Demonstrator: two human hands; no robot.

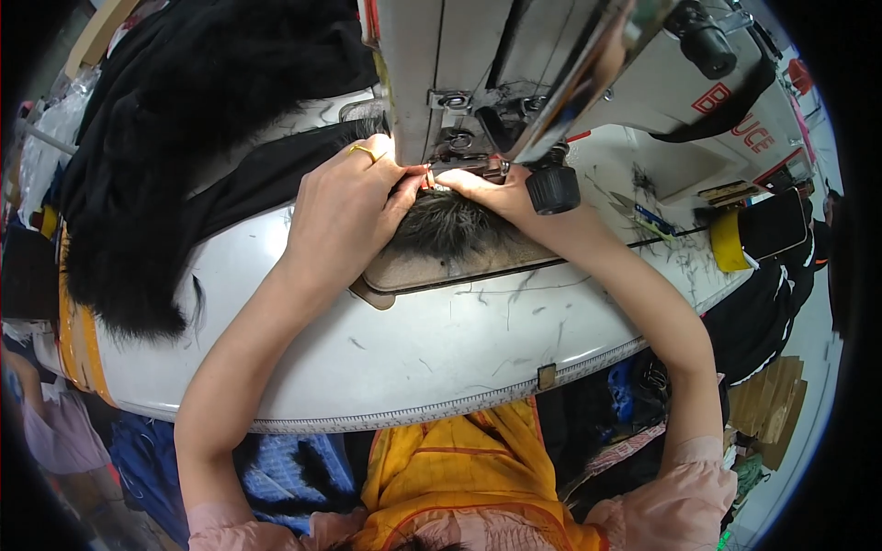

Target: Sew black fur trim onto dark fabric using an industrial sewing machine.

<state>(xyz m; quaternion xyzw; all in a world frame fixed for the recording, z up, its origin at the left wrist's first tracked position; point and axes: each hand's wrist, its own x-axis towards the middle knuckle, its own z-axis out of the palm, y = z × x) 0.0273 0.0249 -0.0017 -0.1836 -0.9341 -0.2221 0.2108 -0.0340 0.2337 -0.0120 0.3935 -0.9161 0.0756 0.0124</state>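
Observation:
A white sewing machine (404, 83) stands in front of me, its needle area brightly lit. Under it lies a piece of black fur fabric (446, 225), the hair spread toward me over the machine's bed plate (478, 267). My left hand (340, 197), with a ring on one finger, pinches the fabric edge just left of the needle. From the right, my right hand (505, 195) meets it, thumb pressed on the fur edge; its other fingers are largely hidden behind the machine head. Between the two hands a small reddish bit shows, too small to name.
Black fur-trimmed fabric (138, 220) covers the table's left side. Snips (643, 216) lie on the right, near a yellow tape roll (729, 242) and a phone (774, 223). Loose hairs dot the white tabletop (441, 344); a measuring tape (459, 411) edges its front. Another person's sleeve (69, 427) shows lower left.

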